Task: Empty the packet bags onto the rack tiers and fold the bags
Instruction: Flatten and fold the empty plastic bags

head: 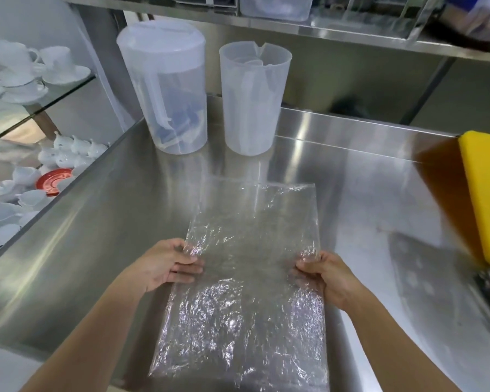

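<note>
Subject: one person, seen from the forearms down.

Left forearm [96,321] and right forearm [393,335]: bare along their whole visible length, lean in build, narrowing toward the wrists.

Left grip [164,264] and right grip [326,278]: bare hands with slim fingers and knuckle lines faintly visible on the backs (nails and finer skin marks are too blurred to assess).

Clothing: cannot be determined, since the upper arms and torso lie outside the picture.

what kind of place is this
Most likely a commercial kitchen or café prep area: a stainless steel worktop with a steel shelf above it, stacks of white cups and saucers beside it, and a lidded plastic jug.
</note>
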A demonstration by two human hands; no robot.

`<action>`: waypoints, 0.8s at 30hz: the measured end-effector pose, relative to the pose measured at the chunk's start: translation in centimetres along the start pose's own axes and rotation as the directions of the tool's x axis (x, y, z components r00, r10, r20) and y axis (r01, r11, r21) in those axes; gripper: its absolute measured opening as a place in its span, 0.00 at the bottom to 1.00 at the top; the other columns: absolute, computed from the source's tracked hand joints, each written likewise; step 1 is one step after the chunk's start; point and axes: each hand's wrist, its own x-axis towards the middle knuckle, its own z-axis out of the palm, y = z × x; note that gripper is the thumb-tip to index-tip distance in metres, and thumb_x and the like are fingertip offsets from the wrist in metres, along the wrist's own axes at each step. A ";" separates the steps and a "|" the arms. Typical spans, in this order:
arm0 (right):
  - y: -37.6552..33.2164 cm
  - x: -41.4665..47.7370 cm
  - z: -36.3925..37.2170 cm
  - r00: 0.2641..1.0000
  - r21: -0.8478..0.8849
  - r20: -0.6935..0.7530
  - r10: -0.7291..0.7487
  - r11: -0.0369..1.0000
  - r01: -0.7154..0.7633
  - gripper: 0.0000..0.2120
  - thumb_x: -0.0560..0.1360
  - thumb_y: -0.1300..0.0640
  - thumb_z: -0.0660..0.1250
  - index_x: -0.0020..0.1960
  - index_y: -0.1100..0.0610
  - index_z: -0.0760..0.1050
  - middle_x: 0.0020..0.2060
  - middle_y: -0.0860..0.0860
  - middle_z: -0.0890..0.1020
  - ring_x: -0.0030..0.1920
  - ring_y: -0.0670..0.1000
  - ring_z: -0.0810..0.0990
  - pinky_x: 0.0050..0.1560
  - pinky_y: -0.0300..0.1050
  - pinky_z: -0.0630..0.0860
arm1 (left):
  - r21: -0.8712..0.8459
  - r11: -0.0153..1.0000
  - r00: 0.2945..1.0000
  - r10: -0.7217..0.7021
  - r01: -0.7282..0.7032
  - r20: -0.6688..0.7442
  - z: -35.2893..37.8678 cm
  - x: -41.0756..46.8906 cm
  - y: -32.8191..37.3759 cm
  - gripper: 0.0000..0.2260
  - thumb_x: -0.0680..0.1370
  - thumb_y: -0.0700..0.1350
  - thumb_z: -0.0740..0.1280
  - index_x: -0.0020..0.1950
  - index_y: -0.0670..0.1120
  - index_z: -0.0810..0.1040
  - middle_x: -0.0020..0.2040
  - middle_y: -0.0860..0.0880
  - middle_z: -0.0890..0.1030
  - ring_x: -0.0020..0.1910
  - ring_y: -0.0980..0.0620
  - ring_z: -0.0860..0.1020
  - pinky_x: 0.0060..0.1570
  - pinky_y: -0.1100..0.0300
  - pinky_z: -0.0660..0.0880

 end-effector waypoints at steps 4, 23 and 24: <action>-0.1 0.0 -0.5 1.000 -0.024 -0.003 0.024 0.999 -0.024 0.10 0.74 0.65 0.65 0.52 0.70 0.74 0.36 0.62 0.84 0.29 0.55 0.83 0.26 0.45 0.79 | 0.025 1.000 1.000 -0.018 0.018 0.003 0.5 0.2 -0.2 0.02 0.75 0.36 0.67 0.45 0.41 0.74 0.43 0.38 0.85 0.37 0.44 0.84 0.33 0.54 0.81; -3.5 -2.9 -3.8 0.942 -0.196 0.234 -0.239 0.938 0.287 0.13 0.66 0.74 0.65 0.35 0.61 0.84 0.36 0.58 0.86 0.38 0.52 0.85 0.36 0.35 0.79 | -0.255 0.946 0.980 0.195 -0.198 -0.039 2.6 0.6 2.0 0.12 0.72 0.31 0.61 0.35 0.42 0.80 0.24 0.47 0.80 0.21 0.53 0.77 0.20 0.68 0.71; -3.9 -3.1 -4.1 0.943 -0.243 0.229 -0.243 0.923 0.297 0.16 0.66 0.77 0.63 0.33 0.60 0.84 0.34 0.57 0.86 0.36 0.50 0.85 0.34 0.32 0.77 | -0.183 0.953 0.971 0.236 -0.240 -0.043 2.8 0.9 2.2 0.16 0.70 0.30 0.61 0.30 0.45 0.81 0.24 0.51 0.80 0.25 0.52 0.76 0.24 0.68 0.72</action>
